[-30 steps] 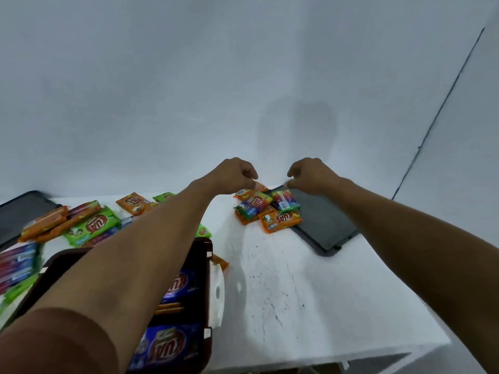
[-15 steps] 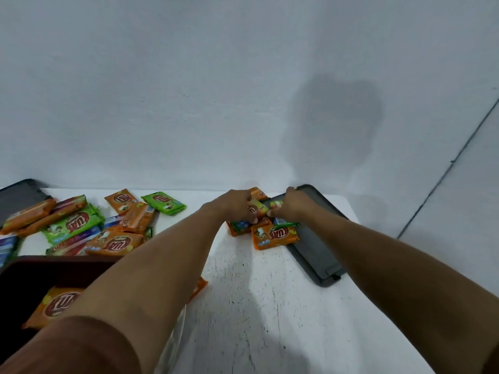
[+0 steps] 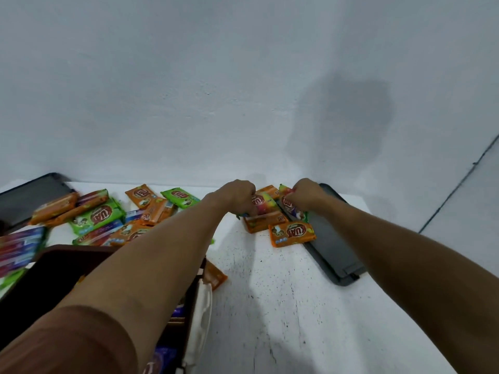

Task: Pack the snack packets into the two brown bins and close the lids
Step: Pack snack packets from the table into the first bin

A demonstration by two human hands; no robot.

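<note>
Where the white table meets the wall at far left, one dark lid lies flat. Just right of it spreads a heap of snack packets. They are flat glossy wrappers in orange, green and purple with a red oval logo. They overlap and number more than ten, but blur at the left edge prevents an exact count. Near left stands one brown bin, open, with a stray orange packet beside its right wall. Far centre, the left hand pinches a red-and-yellow packet with curled fingers, in a cluster of about five. The right hand, also curled, grips a green-edged packet. A front orange packet overlaps the second dark lid at right.
</note>
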